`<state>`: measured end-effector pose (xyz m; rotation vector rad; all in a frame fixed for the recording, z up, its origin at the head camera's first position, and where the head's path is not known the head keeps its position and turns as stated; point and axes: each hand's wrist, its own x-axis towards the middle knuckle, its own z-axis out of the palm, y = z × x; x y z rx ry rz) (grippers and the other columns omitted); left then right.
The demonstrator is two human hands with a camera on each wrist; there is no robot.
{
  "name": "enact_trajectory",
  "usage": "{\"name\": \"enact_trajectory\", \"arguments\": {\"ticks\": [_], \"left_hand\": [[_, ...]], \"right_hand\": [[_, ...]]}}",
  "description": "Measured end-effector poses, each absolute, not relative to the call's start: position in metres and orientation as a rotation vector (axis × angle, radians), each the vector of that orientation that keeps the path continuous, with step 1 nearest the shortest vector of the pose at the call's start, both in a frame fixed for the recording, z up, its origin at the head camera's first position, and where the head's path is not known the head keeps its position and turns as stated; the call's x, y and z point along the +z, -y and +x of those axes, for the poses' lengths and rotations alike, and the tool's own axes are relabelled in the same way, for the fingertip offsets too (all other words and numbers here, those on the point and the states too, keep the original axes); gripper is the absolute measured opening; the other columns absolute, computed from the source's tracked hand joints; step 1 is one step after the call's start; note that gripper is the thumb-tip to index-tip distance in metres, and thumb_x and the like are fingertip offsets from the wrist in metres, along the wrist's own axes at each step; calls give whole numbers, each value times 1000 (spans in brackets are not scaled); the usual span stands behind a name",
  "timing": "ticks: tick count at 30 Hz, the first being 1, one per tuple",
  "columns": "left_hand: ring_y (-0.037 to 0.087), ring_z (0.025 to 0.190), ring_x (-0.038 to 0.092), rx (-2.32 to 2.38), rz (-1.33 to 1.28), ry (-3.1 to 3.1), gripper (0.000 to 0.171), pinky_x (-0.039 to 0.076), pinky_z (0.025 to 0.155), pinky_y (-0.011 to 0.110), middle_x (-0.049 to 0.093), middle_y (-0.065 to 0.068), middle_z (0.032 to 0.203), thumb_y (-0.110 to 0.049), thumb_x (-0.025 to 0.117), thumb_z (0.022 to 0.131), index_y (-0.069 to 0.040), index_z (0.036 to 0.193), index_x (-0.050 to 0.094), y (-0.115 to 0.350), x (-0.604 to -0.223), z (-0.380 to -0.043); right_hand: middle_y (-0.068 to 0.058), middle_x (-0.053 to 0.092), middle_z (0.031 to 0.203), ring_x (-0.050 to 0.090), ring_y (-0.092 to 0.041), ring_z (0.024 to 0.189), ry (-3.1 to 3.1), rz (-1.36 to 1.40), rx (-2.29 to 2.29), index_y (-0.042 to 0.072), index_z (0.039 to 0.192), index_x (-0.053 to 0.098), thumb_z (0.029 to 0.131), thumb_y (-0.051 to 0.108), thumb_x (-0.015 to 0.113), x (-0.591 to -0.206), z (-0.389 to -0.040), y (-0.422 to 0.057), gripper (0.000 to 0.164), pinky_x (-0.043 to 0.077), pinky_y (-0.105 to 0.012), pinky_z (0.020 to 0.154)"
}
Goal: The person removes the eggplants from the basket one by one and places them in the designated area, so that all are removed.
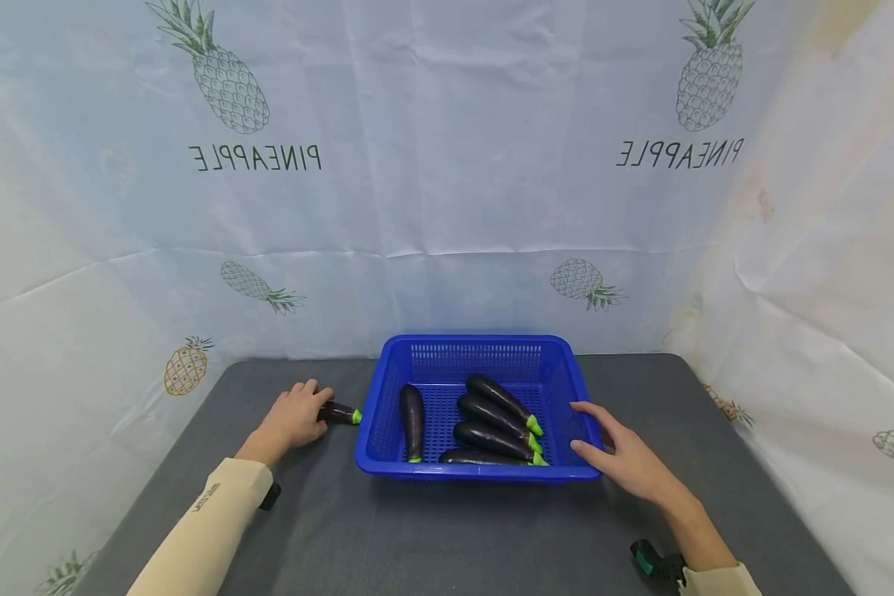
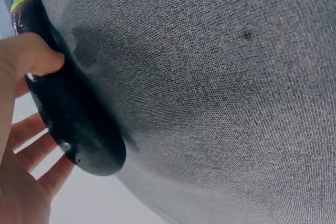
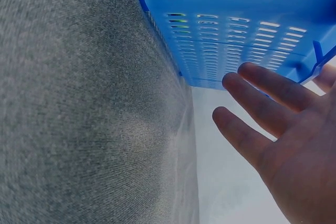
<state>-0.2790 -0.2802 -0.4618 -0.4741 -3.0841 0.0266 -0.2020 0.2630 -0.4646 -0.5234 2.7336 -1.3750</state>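
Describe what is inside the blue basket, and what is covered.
Five eggplants lie in the blue basket: one alone at left, four clustered at right. The near rim partly covers the nearest one, and whatever lies directly beneath them is hidden.

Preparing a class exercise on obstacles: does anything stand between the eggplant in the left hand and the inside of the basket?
Yes: the basket's left wall, just beyond the eggplant's green tip; nothing else visible does.

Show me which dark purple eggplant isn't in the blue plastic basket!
The glossy dark-purple eggplant in the person's left hand, left of the blue plastic basket; the other five eggplants lie inside.
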Motion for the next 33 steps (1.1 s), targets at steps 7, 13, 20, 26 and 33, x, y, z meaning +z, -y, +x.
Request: {"name": "enact_trajectory", "arguments": {"ticks": [7, 13, 20, 26, 33], "left_hand": [[41, 107, 54, 7, -470, 3074, 41, 44, 90, 62, 58, 19, 115, -20, 73, 90, -6, 127, 64, 279, -457, -278], [41, 109, 54, 16, -514, 3077, 35, 43, 92, 62, 57, 17, 112, -20, 72, 91, -6, 122, 66, 276, -445, -275], [40, 109, 55, -6, -561, 3042, 32, 44, 90, 61, 58, 15, 114, -19, 72, 92, -7, 121, 67, 273, -428, -270], [38, 104, 58, -22, -583, 2991, 25, 48, 85, 57, 59, 14, 113, -14, 69, 94, -7, 118, 67, 264, -408, -266], [35, 97, 61, -25, -653, 2876, 21, 51, 78, 52, 62, 13, 108, -13, 69, 93, -6, 113, 68, 256, -390, -260]], "right_hand": [[-26, 37, 156, 47, -51, 133, -2730, -521, -1372, 14, 155, 37, 103, 33, 61, -464, -202, -262, 61, 46, -63, 99], [-25, 38, 156, 44, -51, 136, -2747, -544, -1358, 13, 155, 37, 103, 31, 60, -464, -201, -262, 60, 42, -65, 102], [-26, 38, 155, 45, -52, 135, -2763, -528, -1335, 13, 155, 37, 103, 32, 61, -463, -200, -261, 60, 42, -65, 101], [-25, 38, 156, 45, -51, 135, -2766, -535, -1328, 13, 155, 37, 103, 31, 60, -463, -201, -262, 60, 42, -65, 102], [-26, 38, 156, 46, -51, 135, -2750, -549, -1344, 14, 156, 36, 104, 31, 60, -464, -201, -262, 60, 44, -64, 101]]}}
